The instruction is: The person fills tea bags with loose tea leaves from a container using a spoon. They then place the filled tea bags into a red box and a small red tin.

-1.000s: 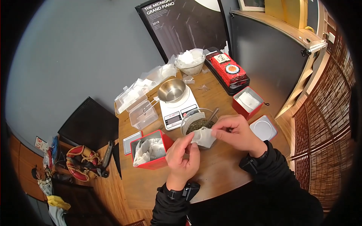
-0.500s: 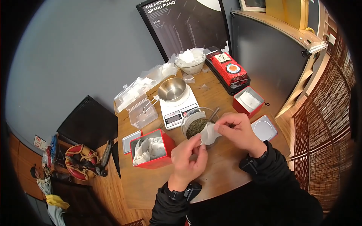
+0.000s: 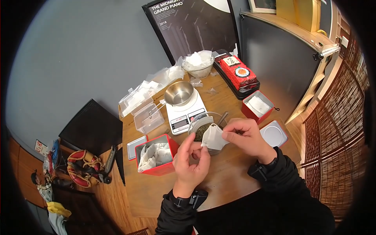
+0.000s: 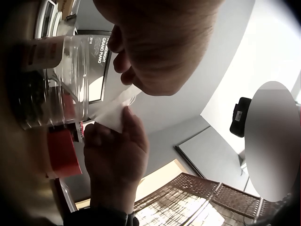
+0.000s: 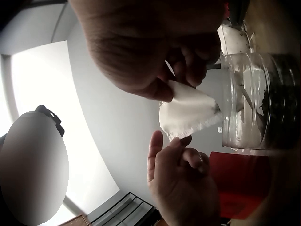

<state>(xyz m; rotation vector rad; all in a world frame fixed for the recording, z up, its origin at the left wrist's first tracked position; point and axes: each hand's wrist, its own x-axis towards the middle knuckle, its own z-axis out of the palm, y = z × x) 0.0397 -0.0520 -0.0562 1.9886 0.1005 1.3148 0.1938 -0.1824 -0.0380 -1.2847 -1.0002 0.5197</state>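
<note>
A small white fabric tea bag (image 3: pixel 214 138) is stretched between both hands, just in front of a clear jar (image 5: pixel 230 101). Dried leaves (image 3: pixel 200 132) fill the lower part of that jar, and a metal spoon handle (image 3: pixel 223 116) leans out of it. At the bag's lower left corner, my left hand (image 3: pixel 190 162) pinches the frayed edge between thumb and fingertips. My right hand (image 3: pixel 247 136) pinches the opposite side with thumb and index finger. The right wrist view shows the bag (image 5: pixel 188 109) flat and thin, hanging from the right fingertips.
Left stands a red tin (image 3: pixel 169 160) of filled white bags; right, another red tin (image 3: pixel 267 112) beside a lid (image 3: pixel 275 133). Behind the jar, a metal bowl (image 3: pixel 174 102) sits on a white scale (image 3: pixel 186 121). Farther back are a glass bowl (image 3: pixel 199 73) and a red packet (image 3: pixel 239 78).
The bag has turned and opened out flatter towards the camera. My left hand moved right, then back left and now holds the bag's lower corner; my right hand stayed nearly in place.
</note>
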